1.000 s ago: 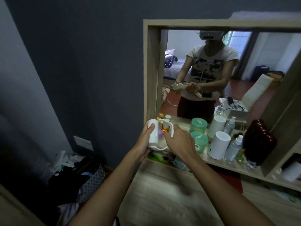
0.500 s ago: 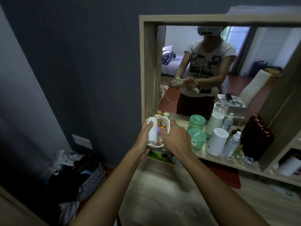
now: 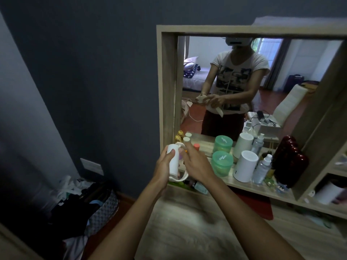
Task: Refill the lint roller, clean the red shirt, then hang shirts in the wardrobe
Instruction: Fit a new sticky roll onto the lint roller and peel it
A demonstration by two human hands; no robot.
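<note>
I hold a white lint roller [image 3: 174, 160] upright in front of the dresser mirror. My left hand [image 3: 163, 168] wraps around its white roll, thumb on the front. My right hand [image 3: 195, 162] is closed on the roller's white frame and handle, whose curved end [image 3: 183, 178] shows below the fingers. In the mirror the reflection shows both hands together on the roller at waist height. No red shirt or wardrobe is in view.
The wooden dresser shelf [image 3: 249, 188] carries a green jar [image 3: 221, 163], a white cylinder [image 3: 245, 166], a spray bottle [image 3: 262, 169], a dark red case [image 3: 290, 162] and small bottles. Bags and clothes [image 3: 84, 207] lie on the floor at left. The wooden table top [image 3: 197, 228] lies below my arms.
Both hands have kept the roller in front of the mirror. My right hand has shifted along the frame, and the handle now points downward in the reflection.
</note>
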